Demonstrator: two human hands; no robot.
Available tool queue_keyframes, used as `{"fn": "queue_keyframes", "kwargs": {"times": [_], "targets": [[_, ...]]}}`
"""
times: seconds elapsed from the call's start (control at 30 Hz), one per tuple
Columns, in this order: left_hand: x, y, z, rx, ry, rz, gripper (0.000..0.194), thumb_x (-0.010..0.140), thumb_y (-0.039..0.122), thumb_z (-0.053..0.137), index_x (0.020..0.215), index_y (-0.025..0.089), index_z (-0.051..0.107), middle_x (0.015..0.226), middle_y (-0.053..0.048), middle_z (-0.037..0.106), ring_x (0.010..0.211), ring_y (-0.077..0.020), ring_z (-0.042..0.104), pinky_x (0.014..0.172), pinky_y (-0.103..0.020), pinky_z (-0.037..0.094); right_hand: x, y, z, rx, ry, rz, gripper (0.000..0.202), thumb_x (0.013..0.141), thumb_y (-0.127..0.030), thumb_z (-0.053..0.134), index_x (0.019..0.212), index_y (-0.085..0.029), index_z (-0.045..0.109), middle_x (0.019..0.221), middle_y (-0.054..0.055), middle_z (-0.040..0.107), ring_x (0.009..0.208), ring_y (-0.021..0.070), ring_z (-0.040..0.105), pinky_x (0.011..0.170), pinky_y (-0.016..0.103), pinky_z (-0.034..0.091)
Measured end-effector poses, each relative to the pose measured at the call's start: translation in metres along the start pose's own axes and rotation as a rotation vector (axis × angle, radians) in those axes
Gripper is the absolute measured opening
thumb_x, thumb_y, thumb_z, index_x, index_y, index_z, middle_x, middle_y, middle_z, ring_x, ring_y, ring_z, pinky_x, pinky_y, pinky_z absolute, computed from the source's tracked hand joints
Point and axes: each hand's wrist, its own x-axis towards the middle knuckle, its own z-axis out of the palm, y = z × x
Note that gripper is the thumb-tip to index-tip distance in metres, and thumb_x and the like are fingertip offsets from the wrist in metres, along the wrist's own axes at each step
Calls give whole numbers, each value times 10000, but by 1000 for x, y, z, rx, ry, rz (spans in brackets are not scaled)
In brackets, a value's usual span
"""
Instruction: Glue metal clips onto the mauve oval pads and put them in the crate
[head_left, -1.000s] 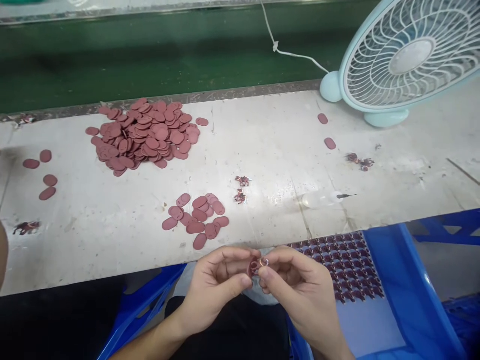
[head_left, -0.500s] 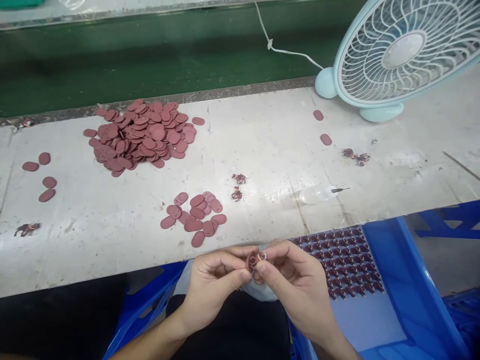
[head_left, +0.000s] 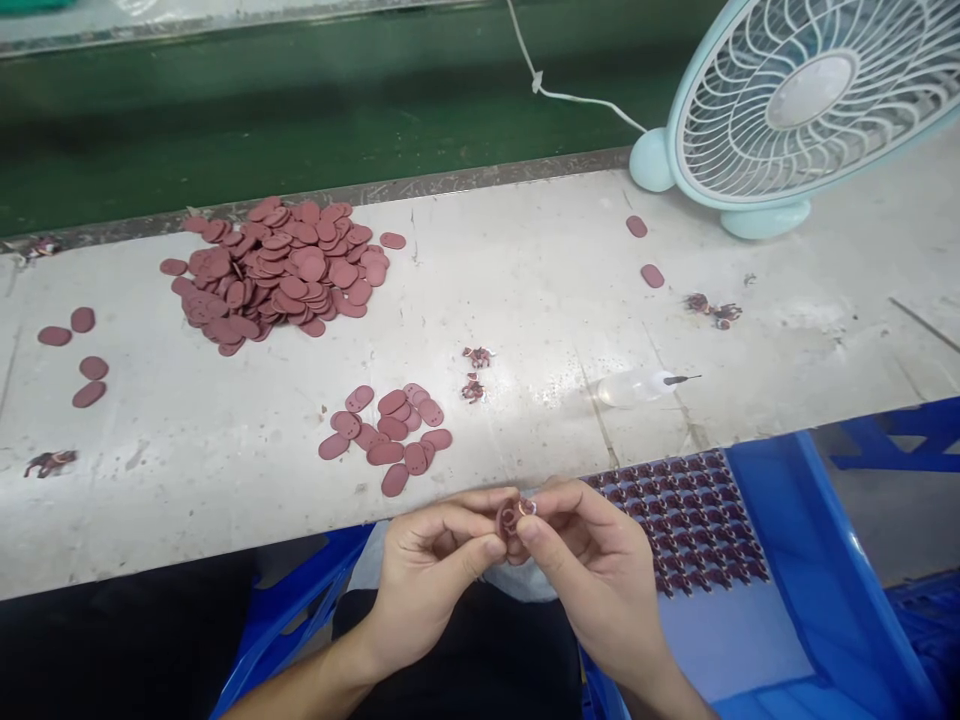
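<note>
Just off the table's front edge, my left hand (head_left: 435,570) pinches a reddish-brown oval disc (head_left: 506,520) between thumb and fingers. My right hand (head_left: 592,560) grips a small horse figurine (head_left: 527,507) right against that disc; the fingers hide much of both. Ahead of my hands lies a small group of oval discs (head_left: 392,428), and farther back a large heap of them (head_left: 289,270). Two small figurines (head_left: 474,373) stand or lie near the middle of the table. A clear bottle with a dark thin tip (head_left: 634,388) lies to their right.
A pale blue fan (head_left: 810,95) occupies the back right of the white table (head_left: 510,260). A blue crate (head_left: 847,570) beside my right hand holds rows of figurines (head_left: 697,520). Loose discs (head_left: 90,368) and one figurine (head_left: 51,463) lie at the left.
The view has shifted slightly. The disc and the figurine are turned a little between my fingers; both hands keep their hold.
</note>
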Motion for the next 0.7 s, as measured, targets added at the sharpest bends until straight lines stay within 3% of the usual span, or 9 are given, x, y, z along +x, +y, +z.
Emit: {"fn": "queue_keyframes", "kwargs": {"times": [0.2, 0.33, 0.43, 0.53, 0.63, 0.7], "targets": [[2, 3, 0, 38, 18, 5, 110, 835, 128, 760, 839, 228, 806, 1169, -74, 764, 1011, -240, 743, 854, -323, 638, 3, 3, 1, 14, -3, -4, 49, 896, -195, 730, 906, -229, 696, 808, -5, 739, 690, 100, 708, 669, 184, 605], [1, 2, 4, 96, 46, 86, 142, 831, 113, 757, 851, 243, 808, 1194, -73, 750, 1066, -251, 730, 828, -298, 646, 5, 9, -1, 83, -21, 10, 42, 905, -204, 726, 927, -235, 709, 826, 0, 737, 724, 105, 705, 691, 199, 599], [3, 9, 1, 194, -33, 143, 226, 832, 112, 751, 983, 275, 795, 1327, -84, 684, 1097, -271, 721, 793, -314, 657, 3, 14, -10, 172, -26, 21, 46, 913, -232, 720, 957, -244, 717, 843, 7, 722, 766, 121, 696, 736, 236, 595], [14, 29, -14, 554, -142, 311, 332, 818, 125, 769, 1108, 285, 760, 1294, -87, 701, 983, -234, 744, 696, -277, 641, -5, 16, -34, 242, 55, 14, 68, 879, -285, 755, 910, -230, 731, 804, 10, 671, 696, 124, 660, 657, 245, 592], [36, 57, -34, 1195, -69, 579, 266, 854, 190, 744, 1112, 251, 746, 1124, -61, 755, 964, -218, 716, 797, -329, 607, -23, 19, -75, 194, 241, -6, 128, 809, -316, 814, 870, -226, 746, 825, 26, 663, 628, 126, 640, 545, 238, 581], [50, 71, -42, 1567, -34, 627, 175, 904, 261, 683, 1069, 239, 737, 1083, -47, 753, 976, -234, 695, 837, -376, 573, -39, 25, -106, 116, 393, -2, 171, 767, -329, 846, 864, -225, 750, 847, 38, 687, 596, 129, 647, 521, 240, 585]]}}
